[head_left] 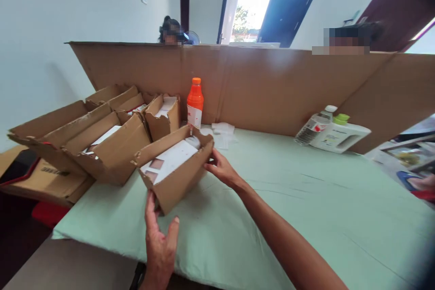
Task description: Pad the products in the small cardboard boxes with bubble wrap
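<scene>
Holding the open brown cardboard box [176, 167] between us: left hand [159, 244] gripping its near corner, right hand [222, 170] clasping its far end, fingers loosely curled.

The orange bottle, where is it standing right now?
In the head view the orange bottle stands upright left of centre on the green table, against the cardboard wall, just behind the open box that both hands hold.
</scene>
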A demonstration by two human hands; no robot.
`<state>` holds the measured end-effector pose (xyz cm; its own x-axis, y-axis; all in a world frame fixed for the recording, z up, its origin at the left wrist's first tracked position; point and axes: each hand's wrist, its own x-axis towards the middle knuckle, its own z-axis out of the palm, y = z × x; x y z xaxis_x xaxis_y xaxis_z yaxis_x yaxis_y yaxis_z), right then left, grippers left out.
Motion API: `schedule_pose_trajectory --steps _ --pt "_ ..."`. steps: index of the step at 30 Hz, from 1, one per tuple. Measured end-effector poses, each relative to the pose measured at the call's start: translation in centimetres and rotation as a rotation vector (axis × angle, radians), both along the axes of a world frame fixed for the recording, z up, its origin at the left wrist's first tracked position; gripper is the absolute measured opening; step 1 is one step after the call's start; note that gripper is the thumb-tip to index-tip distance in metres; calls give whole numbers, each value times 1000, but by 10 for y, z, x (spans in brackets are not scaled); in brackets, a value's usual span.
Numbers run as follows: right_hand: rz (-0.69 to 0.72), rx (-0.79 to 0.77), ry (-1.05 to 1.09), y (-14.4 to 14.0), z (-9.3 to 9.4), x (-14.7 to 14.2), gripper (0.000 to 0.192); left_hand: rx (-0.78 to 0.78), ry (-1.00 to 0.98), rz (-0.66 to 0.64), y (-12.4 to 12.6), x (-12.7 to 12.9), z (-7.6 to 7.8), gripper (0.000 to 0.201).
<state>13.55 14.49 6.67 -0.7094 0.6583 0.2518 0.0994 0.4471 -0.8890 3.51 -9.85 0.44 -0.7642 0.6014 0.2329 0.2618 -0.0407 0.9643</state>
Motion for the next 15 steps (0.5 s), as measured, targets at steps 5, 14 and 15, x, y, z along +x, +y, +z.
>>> schedule_pose_trajectory --steps 5,14,15 --pt "22 78 -70 -13 -32 -114 78 35 -40 199 7 -45 -1 78" --pt "51 270 -245 -66 -89 -131 80 36 -69 220 26 -75 -18 76" --pt "63 311 -283 -67 -88 -131 81 37 -68 216 28 -77 -19 76"
